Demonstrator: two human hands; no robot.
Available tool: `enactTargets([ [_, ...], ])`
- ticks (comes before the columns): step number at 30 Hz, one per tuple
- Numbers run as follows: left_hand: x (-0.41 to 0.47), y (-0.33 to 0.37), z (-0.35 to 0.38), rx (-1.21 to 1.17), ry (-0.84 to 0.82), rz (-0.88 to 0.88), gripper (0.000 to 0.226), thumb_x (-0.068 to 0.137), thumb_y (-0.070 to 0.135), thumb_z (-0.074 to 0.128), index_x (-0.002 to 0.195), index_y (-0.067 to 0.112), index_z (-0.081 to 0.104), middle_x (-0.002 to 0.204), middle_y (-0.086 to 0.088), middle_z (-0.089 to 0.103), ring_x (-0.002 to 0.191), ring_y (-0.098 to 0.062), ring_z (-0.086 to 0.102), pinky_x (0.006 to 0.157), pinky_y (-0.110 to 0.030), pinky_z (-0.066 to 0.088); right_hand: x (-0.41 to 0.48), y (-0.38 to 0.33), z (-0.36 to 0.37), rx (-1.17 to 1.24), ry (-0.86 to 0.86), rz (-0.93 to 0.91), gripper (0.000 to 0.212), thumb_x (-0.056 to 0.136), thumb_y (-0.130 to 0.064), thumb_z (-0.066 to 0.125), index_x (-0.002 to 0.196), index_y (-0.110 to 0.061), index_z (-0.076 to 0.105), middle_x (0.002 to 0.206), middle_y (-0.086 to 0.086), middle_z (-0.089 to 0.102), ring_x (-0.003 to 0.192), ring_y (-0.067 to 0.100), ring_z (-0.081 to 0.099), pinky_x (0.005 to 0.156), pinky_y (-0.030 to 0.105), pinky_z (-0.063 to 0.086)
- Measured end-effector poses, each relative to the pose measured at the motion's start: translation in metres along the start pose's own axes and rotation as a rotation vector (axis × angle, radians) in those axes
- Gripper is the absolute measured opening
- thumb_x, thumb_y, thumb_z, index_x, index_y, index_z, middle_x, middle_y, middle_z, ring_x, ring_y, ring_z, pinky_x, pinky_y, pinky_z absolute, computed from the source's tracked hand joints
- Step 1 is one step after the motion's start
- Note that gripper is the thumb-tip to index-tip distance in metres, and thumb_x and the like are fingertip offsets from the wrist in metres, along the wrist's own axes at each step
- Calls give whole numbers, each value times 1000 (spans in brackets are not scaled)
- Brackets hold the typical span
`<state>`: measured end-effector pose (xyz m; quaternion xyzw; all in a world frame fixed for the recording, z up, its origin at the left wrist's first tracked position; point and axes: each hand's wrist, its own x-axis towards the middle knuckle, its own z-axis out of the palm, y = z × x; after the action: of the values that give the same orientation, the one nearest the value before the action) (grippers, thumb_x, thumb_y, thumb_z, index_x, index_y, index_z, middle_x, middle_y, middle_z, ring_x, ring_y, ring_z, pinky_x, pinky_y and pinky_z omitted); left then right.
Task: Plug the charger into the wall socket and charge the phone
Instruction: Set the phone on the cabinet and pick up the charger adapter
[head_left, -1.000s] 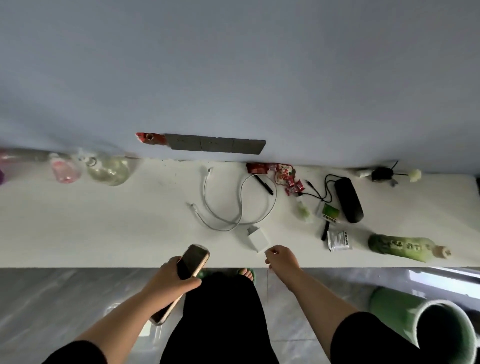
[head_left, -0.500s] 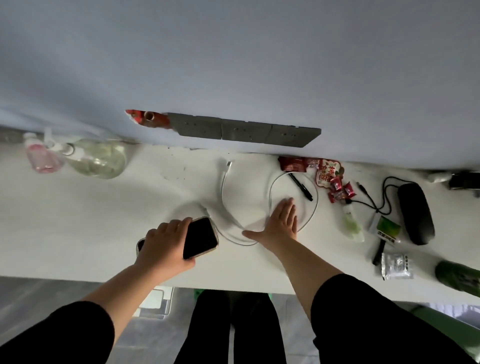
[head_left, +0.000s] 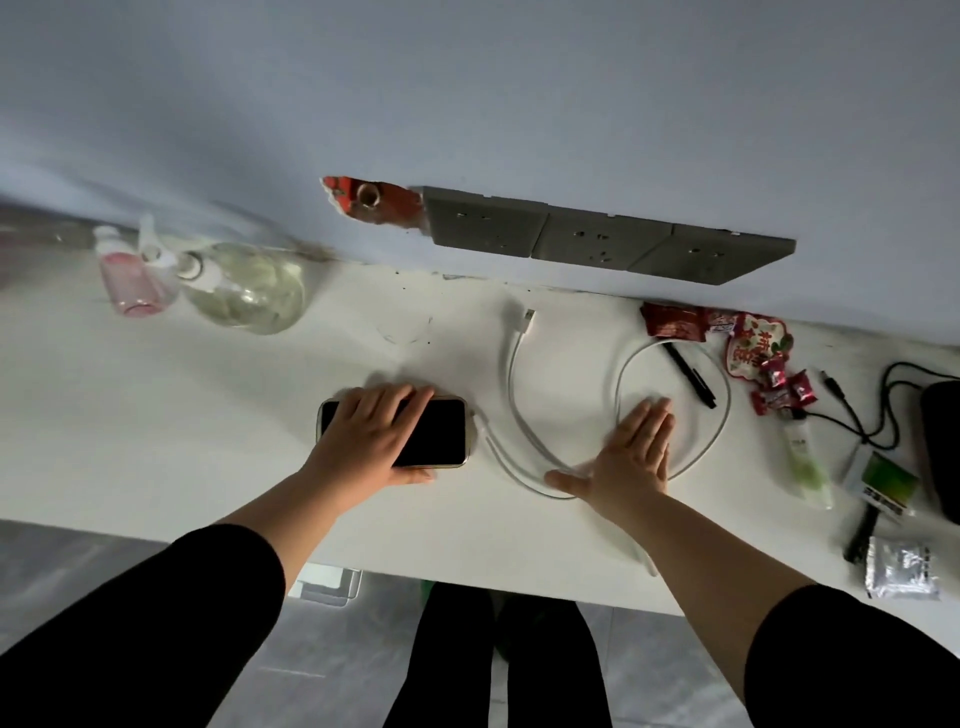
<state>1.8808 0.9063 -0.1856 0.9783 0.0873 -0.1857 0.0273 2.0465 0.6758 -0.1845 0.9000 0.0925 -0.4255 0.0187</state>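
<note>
The black-screened, gold-edged phone (head_left: 410, 432) lies flat on the white bench (head_left: 156, 426), my left hand (head_left: 363, 441) clasped over it. The thin white charging cable (head_left: 524, 436) loops beside it; my right hand (head_left: 626, 457) lies spread flat on it, its grip empty. I see no charger block; dragging the cable could sweep the black pen (head_left: 691, 375) away. The grey wall sockets (head_left: 602, 240) wait empty.
</note>
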Motion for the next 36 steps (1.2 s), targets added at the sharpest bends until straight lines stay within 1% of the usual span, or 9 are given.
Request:
enactTargets([
  [7,-2,0,13,-56,27,-65,106,58,83,52,142,18,43,128,-12,58,111,-35,55,93,-50,40,1,1,2,13,3,-10,151,58,-70,73,140,0,-33,151,18,-38,142,33,-30,119,41,-11],
  [14,-10,34,-8,-168,-57,-178,119,56,74,66,150,16,22,156,-15,26,140,-34,31,108,-61,24,-7,8,0,75,35,-67,147,60,-69,72,144,-4,-30,153,15,-35,144,29,-27,120,41,-5],
  [18,-16,105,-30,-323,-9,-215,98,67,59,71,144,9,37,149,-18,39,135,-36,40,108,-53,32,-16,49,-20,127,124,-257,102,81,-57,62,153,-11,6,163,5,-5,150,18,-2,123,36,7],
  [20,-5,177,-48,-437,47,-186,87,69,51,74,139,9,45,144,-18,46,130,-36,46,104,-48,38,-26,115,-38,165,259,-250,67,93,-43,53,149,-15,30,162,0,14,149,14,12,122,31,6],
  [22,-4,207,-48,-559,-45,-257,77,77,50,66,142,16,41,146,-9,42,133,-29,41,105,-41,36,-24,143,-28,209,309,-215,46,98,-25,46,144,-17,42,160,-2,23,148,13,17,122,30,8],
  [25,-4,241,-39,-756,-138,-418,62,84,46,58,138,21,41,140,-1,47,127,-22,44,103,-36,38,-22,166,-15,209,176,-130,59,98,-18,44,152,-22,20,163,0,4,150,15,2,124,35,6],
  [30,14,280,-41,-1265,-253,-861,55,79,42,68,121,11,50,121,-10,59,109,-26,58,92,-35,45,-13,161,-2,97,63,-69,92,91,-61,37,143,-28,-31,150,-5,-40,140,16,-31,114,41,-17],
  [33,31,306,-35,-1336,-278,-1036,56,71,42,74,108,6,51,112,-14,63,99,-31,62,85,-38,50,0,162,13,86,27,-22,86,89,-67,23,129,-32,-46,139,-5,-53,132,15,-42,113,44,-21],
  [36,46,322,-29,-1300,-303,-1154,71,68,44,77,115,1,46,119,-18,58,104,-36,60,86,-41,50,10,168,20,87,-1,-12,87,87,-69,19,115,-37,-57,123,-11,-65,119,14,-56,110,44,-26],
])
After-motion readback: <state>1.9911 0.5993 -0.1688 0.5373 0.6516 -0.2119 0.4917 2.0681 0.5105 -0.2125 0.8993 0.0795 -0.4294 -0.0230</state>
